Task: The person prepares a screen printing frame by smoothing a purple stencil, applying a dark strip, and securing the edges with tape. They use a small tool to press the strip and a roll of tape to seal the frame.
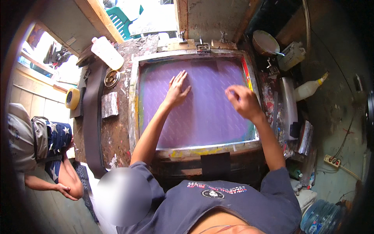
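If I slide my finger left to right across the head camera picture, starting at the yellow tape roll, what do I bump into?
Yellow tape roll → round tin → frame's left side → left hand → right hand → yellow-tipped bottle.

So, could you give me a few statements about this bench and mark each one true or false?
1. The left hand is over the purple screen. True.
2. The right hand is gripping a white bottle. False: it is over the right part of the screen, with fingers bent and no bottle in it.
3. The yellow tape is left of the screen. True.
4. The bowl is at the near left corner of the screen. False: the bowl is past its far right corner.
5. The power strip is on the right side of the view. True.
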Motion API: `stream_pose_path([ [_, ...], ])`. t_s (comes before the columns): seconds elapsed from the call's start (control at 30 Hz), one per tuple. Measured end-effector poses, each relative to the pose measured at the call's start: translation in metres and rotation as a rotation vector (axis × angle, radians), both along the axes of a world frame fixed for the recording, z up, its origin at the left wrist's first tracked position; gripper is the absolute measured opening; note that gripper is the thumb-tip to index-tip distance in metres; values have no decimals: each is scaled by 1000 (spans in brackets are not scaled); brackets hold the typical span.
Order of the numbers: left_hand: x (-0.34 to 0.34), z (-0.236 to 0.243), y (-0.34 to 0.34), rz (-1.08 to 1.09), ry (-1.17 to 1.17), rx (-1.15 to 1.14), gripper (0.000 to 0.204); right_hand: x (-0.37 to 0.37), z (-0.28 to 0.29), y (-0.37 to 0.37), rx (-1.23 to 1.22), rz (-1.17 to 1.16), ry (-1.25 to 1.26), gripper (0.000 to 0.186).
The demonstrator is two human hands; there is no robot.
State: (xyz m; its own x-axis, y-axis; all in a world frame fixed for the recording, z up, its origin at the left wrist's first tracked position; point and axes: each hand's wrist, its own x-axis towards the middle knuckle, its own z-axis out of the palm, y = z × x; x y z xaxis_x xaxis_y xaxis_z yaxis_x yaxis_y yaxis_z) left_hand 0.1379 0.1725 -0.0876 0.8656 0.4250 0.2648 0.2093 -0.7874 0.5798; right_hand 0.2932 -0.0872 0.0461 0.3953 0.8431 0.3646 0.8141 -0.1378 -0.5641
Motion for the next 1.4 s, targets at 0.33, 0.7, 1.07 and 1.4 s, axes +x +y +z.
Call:
stream_pose_path([
  [0.33,-80,87,-78,-14,-139,-33,49,-102,-35,-173,-176,-222,-173,44],
  [0.7,-225,54,-233,283,-325,310,31,-91,-73,-179,-103,-220,-205,56],
  [1.07,-238,35,-259,182,-122,75,26,-87,-62,-179,-29,-190,-259,46],
  [1.4,-228,29,-250,205,-186,110,27,-64,4,-173,60,-198,-436,54],
])
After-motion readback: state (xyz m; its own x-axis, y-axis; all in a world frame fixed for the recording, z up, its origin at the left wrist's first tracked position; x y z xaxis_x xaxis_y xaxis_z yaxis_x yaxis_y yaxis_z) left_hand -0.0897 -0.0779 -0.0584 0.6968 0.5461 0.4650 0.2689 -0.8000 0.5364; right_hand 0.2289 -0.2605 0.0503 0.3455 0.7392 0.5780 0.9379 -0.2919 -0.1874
